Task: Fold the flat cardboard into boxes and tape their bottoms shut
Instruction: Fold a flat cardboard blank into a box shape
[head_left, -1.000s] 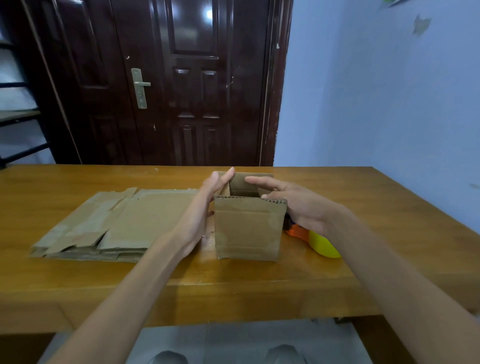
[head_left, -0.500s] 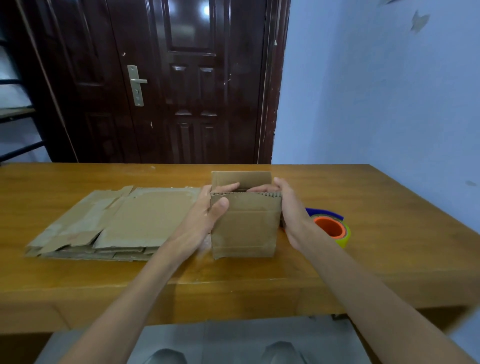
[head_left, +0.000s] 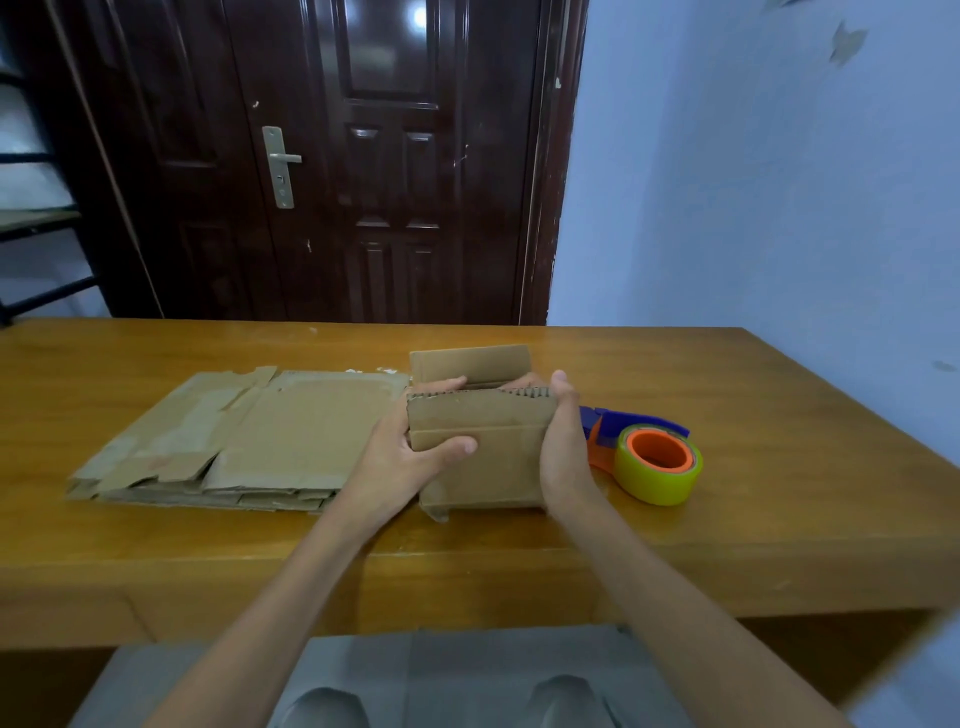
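A small brown cardboard box (head_left: 488, 467) stands upright on the wooden table (head_left: 753, 509), its near and far top flaps raised. My left hand (head_left: 402, 457) grips its left side, thumb across the front and fingers over the top edge. On the right side my right hand (head_left: 563, 452) holds the box, with fingertips curled over the top edge. A stack of flat cardboard (head_left: 234, 436) lies to the left of the box. To the right sits a tape dispenser (head_left: 649, 457) with a yellow roll, an orange core and a blue handle.
A dark wooden door (head_left: 363, 156) stands behind the table and a pale blue wall (head_left: 779, 182) runs along the right. A shelf frame (head_left: 31, 223) shows at the far left. The table's front edge is close to my knees.
Both hands moved from over the open top to the box's sides and now grip it. The right hand no longer covers the tape dispenser. The box's bottom edge has lifted slightly.
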